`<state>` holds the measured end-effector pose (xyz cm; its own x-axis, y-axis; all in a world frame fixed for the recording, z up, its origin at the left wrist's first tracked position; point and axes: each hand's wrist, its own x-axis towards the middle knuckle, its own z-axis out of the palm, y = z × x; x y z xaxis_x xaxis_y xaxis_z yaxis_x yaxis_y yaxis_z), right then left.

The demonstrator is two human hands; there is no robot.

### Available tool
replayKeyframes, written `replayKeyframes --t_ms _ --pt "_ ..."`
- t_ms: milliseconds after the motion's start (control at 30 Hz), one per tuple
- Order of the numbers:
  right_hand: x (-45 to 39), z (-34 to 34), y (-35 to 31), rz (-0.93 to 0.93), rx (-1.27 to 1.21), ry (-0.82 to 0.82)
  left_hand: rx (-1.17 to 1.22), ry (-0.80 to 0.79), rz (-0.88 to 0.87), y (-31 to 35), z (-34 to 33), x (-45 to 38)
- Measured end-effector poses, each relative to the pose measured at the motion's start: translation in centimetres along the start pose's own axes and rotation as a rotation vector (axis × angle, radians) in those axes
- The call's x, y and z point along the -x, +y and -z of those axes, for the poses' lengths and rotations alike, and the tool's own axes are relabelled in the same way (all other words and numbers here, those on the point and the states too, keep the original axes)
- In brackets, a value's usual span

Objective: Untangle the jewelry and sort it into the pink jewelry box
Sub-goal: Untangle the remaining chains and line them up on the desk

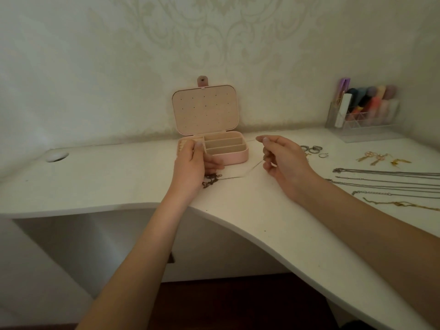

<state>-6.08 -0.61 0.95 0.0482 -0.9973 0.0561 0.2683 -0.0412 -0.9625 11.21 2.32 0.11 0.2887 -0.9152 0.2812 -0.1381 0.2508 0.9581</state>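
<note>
The pink jewelry box (pixel 234 158) stands open against the wall, its lid (pixel 204 110) upright and its beige compartments showing. In front of it my left hand (pixel 194 164) and my right hand (pixel 283 160) each pinch a thin dark chain. The chain's tangled clump (pixel 210 180) lies on the white desk just below my left hand, and a fine strand (pixel 252 169) runs from it up to my right fingers. Further right lie several rings (pixel 313 150), gold earrings (pixel 378 158) and several straightened necklaces (pixel 385 181).
A clear organiser (pixel 364 110) with coloured items stands at the back right corner. A round cable hole (pixel 57 156) sits at the desk's left. The desk's curved front edge (pixel 214 215) runs under my forearms.
</note>
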Motion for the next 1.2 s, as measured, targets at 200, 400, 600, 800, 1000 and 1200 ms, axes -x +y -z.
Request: replayKeyframes --t_ms 200,400,600,800,1000,1200 --pt "0.0 -0.2 0.5 0.111 0.215 -0.025 0.079 0.106 0.003 -0.3 0.8 -0.5" --pt "0.1 -0.1 0.6 0.150 0.253 -0.067 0.168 0.121 0.036 -0.3 1.1 -0.6" --pt "0.4 -0.1 0.5 0.169 0.250 -0.182 -0.449 -0.036 -0.329 0.1 -0.4 0.8" --pt "0.4 -0.3 0.5 0.179 0.287 -0.286 -0.292 -0.313 -0.316 0.7 -2.5 1.2" --pt "0.2 -0.2 0.6 0.171 0.263 -0.197 -0.035 -0.163 -0.178 0.0 -2.7 0.2" --pt "0.2 -0.1 0.3 0.130 0.177 -0.093 0.157 -0.132 -0.088 -0.1 -2.4 -0.1"
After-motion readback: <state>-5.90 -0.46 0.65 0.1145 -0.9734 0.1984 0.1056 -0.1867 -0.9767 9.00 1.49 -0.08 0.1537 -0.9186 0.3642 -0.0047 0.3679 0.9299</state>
